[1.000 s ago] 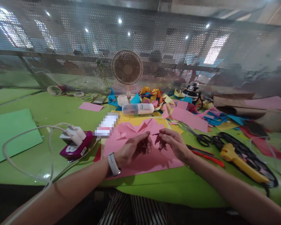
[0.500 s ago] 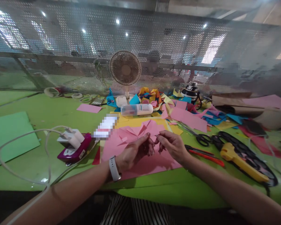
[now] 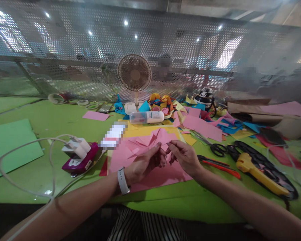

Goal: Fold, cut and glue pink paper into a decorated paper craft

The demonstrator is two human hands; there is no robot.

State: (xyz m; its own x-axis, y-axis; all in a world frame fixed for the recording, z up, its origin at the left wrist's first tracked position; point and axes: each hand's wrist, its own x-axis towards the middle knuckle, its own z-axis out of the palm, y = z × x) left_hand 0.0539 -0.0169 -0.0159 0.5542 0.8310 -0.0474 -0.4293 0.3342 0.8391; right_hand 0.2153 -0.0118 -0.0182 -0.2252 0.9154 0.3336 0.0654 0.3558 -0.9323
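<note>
A pink sheet of paper (image 3: pixel 120 172) lies in front of me under both hands. Just beyond my fingers sits a folded pink paper piece (image 3: pixel 142 142) with pointed flaps. My left hand (image 3: pixel 146 164), with a white watch band (image 3: pixel 122 180) at the wrist, has curled fingers, thumb on top; what they hold, if anything, is hidden. Close beside it my right hand (image 3: pixel 185 155) pinches thumb and forefinger together at their tips. Anything between those tips is too small to name. The fingertips of both hands nearly meet above the sheet.
To the right lie a red utility knife (image 3: pixel 222 166), black-handled scissors (image 3: pixel 218 149) and a yellow glue gun (image 3: pixel 259 172) on a black tray. A purple power strip (image 3: pixel 81 163) with white chargers and cables stands left, near a phone (image 3: pixel 112 135). Behind are a bottle (image 3: pixel 146 117), paper scraps and a fan (image 3: pixel 134 73).
Almost nothing differs. Both hands keep their place and curled pose, with only a very slight shift of the fingers and of the view.
</note>
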